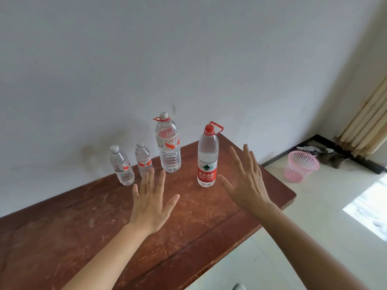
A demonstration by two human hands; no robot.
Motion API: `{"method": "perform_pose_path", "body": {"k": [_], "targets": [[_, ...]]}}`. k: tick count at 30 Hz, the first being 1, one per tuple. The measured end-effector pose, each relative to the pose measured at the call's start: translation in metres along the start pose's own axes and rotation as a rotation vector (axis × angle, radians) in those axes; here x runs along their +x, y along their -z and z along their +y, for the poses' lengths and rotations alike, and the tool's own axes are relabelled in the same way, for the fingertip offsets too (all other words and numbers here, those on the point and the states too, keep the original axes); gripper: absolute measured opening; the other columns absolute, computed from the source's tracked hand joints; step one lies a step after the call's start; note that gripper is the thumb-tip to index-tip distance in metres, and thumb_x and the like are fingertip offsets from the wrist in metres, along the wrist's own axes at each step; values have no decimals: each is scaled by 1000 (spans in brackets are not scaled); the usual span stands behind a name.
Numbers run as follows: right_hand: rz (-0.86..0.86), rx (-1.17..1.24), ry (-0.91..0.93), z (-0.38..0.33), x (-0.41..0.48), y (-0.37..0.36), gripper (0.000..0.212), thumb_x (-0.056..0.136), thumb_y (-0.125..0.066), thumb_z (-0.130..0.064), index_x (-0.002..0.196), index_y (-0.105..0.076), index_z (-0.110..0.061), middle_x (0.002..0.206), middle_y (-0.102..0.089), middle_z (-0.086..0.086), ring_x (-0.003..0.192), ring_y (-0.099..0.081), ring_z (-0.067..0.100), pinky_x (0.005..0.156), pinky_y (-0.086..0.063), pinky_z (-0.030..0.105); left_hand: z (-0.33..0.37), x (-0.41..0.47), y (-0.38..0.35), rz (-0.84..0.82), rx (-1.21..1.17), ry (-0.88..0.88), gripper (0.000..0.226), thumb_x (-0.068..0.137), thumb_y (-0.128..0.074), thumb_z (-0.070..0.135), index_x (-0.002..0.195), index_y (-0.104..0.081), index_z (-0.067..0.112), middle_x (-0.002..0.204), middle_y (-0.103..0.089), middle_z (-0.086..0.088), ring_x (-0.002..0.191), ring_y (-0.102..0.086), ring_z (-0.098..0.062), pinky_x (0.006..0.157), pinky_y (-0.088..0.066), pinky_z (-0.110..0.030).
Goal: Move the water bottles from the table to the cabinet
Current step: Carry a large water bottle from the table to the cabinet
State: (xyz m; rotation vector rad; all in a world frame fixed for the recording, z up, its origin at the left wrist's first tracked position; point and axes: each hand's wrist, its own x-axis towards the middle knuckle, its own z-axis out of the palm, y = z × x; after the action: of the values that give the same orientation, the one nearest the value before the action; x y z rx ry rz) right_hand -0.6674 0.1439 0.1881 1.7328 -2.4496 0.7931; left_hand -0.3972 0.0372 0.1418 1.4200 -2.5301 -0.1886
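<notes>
Several clear water bottles stand upright on a worn reddish wooden table (88,227) near the wall. Two small white-capped bottles (121,166) (143,159) are at the left. A big white-capped bottle (168,143) stands behind, and a tall red-capped bottle with a red label (207,158) stands to its right. My left hand (151,200) hovers flat with fingers spread, just in front of the second small bottle. My right hand (247,178) is spread open immediately right of the red-capped bottle, not touching it. Both hands hold nothing.
A pale wall rises right behind the table. A pink plastic basket (300,165) sits on the light floor to the right, past the table's right edge. Wooden poles (368,122) lean in the far right corner. No cabinet is in view.
</notes>
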Motion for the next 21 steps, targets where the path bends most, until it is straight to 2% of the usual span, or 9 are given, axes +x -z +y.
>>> {"method": "perform_pose_path", "body": {"k": [3,6,10,13,15,16,18,20,21], "targets": [[-28,61,11,15,47,-10,86,96,-53,-64,161,3,-46,171,15,5,159,1,32,124,-17,55,12,33,-26,-65,-26,31,92,83,-4,84,156,23,32,163,32,-3,152,24,-23,122,3,-56],[-53,139,57,26,94,-24,85,96,-55,-60,161,-2,-45,171,13,4,158,-3,34,122,-24,58,20,64,-47,-143,39,47,100,87,-24,83,154,27,31,163,30,-6,154,18,-26,122,0,-57],[-109,205,237,42,164,-47,79,98,-51,-60,160,-4,-48,172,11,-1,156,-10,30,120,-28,54,39,116,-67,-212,14,139,106,89,-42,76,155,26,29,164,28,-7,155,15,-27,124,-4,-56],[-179,201,472,60,197,-57,64,102,-48,-54,159,-22,-44,172,-10,0,153,-17,22,117,-33,49,50,154,-84,-261,-13,194,114,85,-51,76,156,24,28,167,20,-7,156,10,-28,124,-9,-59],[-191,220,532,72,208,-61,55,103,-50,-50,155,-36,-41,162,-38,-1,151,-29,28,110,-43,49,59,173,-97,-248,-32,206,117,81,-59,76,158,15,27,169,10,-7,156,3,-29,123,-13,-60],[-168,249,528,79,212,-62,50,102,-53,-48,150,-44,-38,151,-51,-3,147,-37,28,102,-50,47,64,181,-104,-253,-34,202,117,79,-61,75,159,10,27,169,6,-6,156,1,-29,122,-15,-60],[-86,343,488,95,220,-65,37,101,-56,-47,134,-55,-30,130,-63,-8,132,-52,23,87,-55,42,79,196,-126,-280,-53,200,118,77,-64,75,161,3,26,170,0,-4,156,-1,-26,123,-16,-58],[-10,454,404,114,225,-64,26,103,-56,-44,123,-54,-28,118,-65,-10,110,-63,14,79,-56,33,97,208,-144,-323,-106,180,121,71,-69,77,161,-6,25,169,-8,-2,156,-5,-23,123,-18,-56],[4,497,325,127,226,-64,23,104,-55,-42,123,-50,-30,118,-65,-12,101,-64,6,78,-54,27,106,215,-153,-333,-144,164,123,67,-72,77,160,-12,26,168,-18,-1,155,-12,-22,121,-23,-57]]}}
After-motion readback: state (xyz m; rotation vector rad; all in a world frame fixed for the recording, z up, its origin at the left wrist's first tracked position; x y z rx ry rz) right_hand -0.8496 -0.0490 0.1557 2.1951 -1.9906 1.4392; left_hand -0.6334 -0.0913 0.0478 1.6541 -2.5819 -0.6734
